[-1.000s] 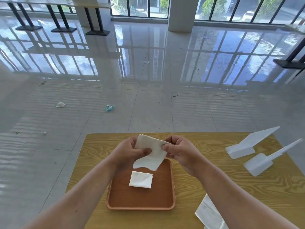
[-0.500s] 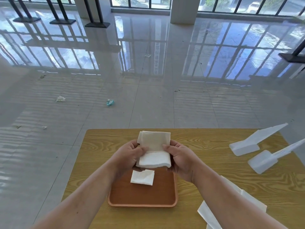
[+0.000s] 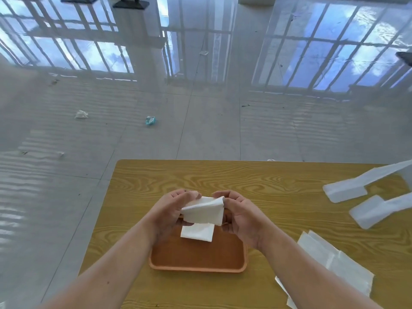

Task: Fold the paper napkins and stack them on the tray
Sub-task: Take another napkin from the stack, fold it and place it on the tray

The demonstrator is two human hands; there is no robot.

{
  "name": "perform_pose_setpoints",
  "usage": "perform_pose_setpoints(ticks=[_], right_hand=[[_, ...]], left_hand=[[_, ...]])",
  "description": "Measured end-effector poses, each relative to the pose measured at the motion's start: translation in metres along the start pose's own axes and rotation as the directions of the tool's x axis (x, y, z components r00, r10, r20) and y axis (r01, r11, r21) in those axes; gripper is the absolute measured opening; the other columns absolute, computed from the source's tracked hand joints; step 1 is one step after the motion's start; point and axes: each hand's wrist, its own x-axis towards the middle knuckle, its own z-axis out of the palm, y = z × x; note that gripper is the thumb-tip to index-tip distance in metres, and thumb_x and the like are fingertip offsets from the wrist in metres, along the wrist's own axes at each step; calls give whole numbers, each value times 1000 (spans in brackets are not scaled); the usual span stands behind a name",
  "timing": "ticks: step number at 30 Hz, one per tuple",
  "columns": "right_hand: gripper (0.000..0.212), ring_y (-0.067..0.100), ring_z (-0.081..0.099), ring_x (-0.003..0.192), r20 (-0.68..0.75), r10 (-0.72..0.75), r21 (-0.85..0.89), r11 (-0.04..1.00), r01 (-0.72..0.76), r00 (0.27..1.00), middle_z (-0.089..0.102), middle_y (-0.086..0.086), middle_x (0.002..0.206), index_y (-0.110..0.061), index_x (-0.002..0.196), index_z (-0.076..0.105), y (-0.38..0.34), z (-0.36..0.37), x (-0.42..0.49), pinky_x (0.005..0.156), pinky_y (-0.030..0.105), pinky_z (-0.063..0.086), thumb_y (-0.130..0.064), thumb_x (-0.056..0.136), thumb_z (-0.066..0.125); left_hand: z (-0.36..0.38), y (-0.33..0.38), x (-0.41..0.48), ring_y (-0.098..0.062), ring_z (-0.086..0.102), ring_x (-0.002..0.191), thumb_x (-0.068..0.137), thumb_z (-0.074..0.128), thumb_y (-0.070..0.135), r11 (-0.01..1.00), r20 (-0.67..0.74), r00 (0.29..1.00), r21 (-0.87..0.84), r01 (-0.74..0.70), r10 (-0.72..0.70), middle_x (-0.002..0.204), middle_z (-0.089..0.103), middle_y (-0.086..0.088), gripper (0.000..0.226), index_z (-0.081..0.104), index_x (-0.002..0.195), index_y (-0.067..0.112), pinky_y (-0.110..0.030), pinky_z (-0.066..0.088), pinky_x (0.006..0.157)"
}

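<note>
Here, left hand point(image 3: 171, 210) and right hand point(image 3: 240, 217) fingers pinching a half-folded napkin point(image 3: 204, 210), above folded napkin point(image 3: 197, 231) on tray point(image 3: 198, 267), mid-worktop point(image 3: 256, 181).

Two white plastic scoops point(image 3: 365, 192) lie on the wooden table point(image 3: 256, 181) — litter scraps point(image 3: 150, 120) dot the glossy floor point(image 3: 200, 121).

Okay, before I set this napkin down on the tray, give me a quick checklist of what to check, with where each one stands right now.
1. Napkin in hand held by both the left hand and right hand: ok.
2. Fold finished: not ok, the top right corner curls over and the edges do not line up.
3. Folded napkin already lying in the tray to stack onto: ok.
4. Held napkin above that one: ok, it overlaps it in view.
5. Tray flat on the table: ok.
6. Unfolded napkins left at the right: ok.
</note>
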Motion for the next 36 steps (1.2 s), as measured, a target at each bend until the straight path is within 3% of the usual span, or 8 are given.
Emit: perform_pose_setpoints(ticks=[8,12,16,21,24,27,31,36], right_hand=[[63,27,65,88,-2,127,53,991,-127,992,73,11,103,-16,109,78,35,-10,37,75,40,51,-65,102,40],[21,21,73,86,-79,95,-87,991,-101,992,76,6,106,-23,107,78,55,-12,56,70,37,57,-20,89,68],[41,19,76,88,-257,19,-311,945,-101,966,74,5,107,-29,116,66,72,-6,74,67,32,60,0,87,62],[46,15,65,97,-291,-214,-812,570,-122,932,63,-7,115,-31,132,54,95,-9,84,74,29,54,-26,87,63],[44,21,53,110,-83,-447,-985,170,-6,891,59,-3,121,-25,134,57,111,-13,75,95,36,50,-28,90,63],[38,25,53,122,137,-422,-989,-17,144,896,62,1,131,-22,130,65,121,-20,64,106,41,48,-22,94,55],[45,29,32,153,173,-274,-984,-84,156,946,45,3,161,-26,144,56,132,-29,57,124,45,30,-23,100,46],[50,25,36,150,60,-402,-995,54,89,914,52,-1,154,-27,148,54,122,-58,26,123,43,33,-27,98,47]], left_hand=[[-11,-31,29,-19,73,91,83,64,63,994,-45,996,66,85,-82,103,80,1,50,85,103,23,-34,60,77],[-19,-56,44,-13,73,79,87,70,14,991,-20,998,119,60,-58,97,81,-2,22,83,101,25,-26,59,65],[-19,-80,65,-14,72,79,86,73,6,924,-176,983,381,17,55,97,78,-2,35,71,105,35,-43,63,81],[-21,-102,75,-9,63,96,85,76,37,633,-167,965,774,1,203,110,61,13,48,56,128,36,-34,57,81],[-18,-109,69,-17,51,121,92,66,37,350,-13,930,928,-125,367,130,52,8,51,53,140,31,-33,49,98],[-13,-113,63,-20,49,127,101,52,36,108,210,936,963,-248,281,141,53,6,39,59,139,29,-38,50,104],[-5,-110,61,-20,49,127,102,46,40,23,209,962,976,-216,176,145,50,6,38,59,136,31,-38,51,100],[29,-89,62,-16,50,127,100,48,45,24,180,958,981,-190,223,140,55,10,43,59,139,31,-33,48,102]])
